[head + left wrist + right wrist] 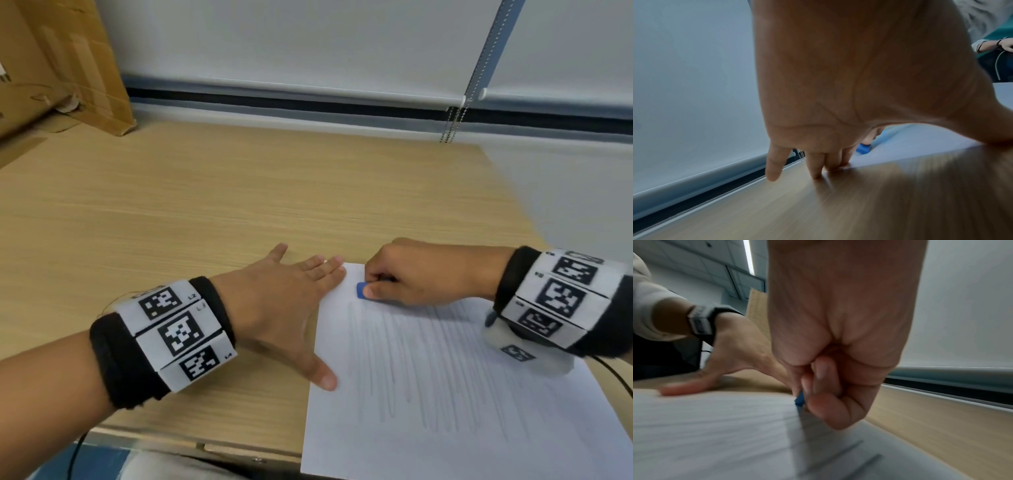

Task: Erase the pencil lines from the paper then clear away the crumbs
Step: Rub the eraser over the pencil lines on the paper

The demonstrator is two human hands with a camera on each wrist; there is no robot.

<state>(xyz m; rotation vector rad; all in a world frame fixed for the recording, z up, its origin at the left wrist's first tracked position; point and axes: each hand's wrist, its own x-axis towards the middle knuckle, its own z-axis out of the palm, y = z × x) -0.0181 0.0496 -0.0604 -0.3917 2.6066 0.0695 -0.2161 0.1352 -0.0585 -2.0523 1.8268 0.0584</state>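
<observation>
A white sheet of paper with several grey pencil lines lies at the table's front right. My right hand pinches a small blue eraser and presses it on the paper's far left corner. The eraser shows between thumb and curled fingers in the right wrist view, and again as a blue block in the left wrist view. My left hand lies flat with straight fingers, its fingertips and thumb on the paper's left edge.
The wooden table stretches left and back. A cardboard box leans at the far left corner. A window blind with a bead chain runs along the back. The table's right edge is close to the paper.
</observation>
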